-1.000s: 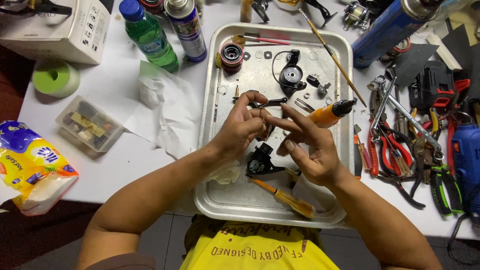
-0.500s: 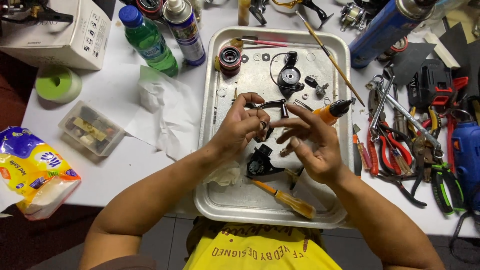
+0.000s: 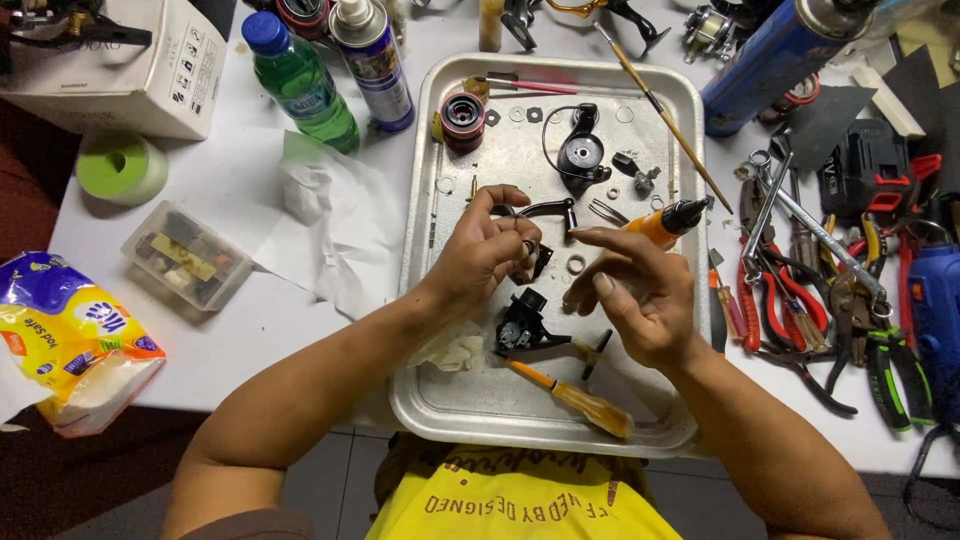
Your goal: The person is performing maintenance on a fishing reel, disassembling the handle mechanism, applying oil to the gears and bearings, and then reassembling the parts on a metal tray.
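Nearest the body, a yellow-handled screwdriver [image 3: 572,397] lies on the metal tray [image 3: 430,400]. Above it, the hands have drawn apart since a second ago: the left hand [image 3: 485,255] now alone pinches a small black ring [image 3: 527,246], while the right hand [image 3: 640,295] hangs loosely open, holding nothing (the part has likely passed to one hand). A black reel body [image 3: 522,325] lies below them. Farther back, the tray holds washers, a spool [image 3: 463,115] and a brush [image 3: 660,115].
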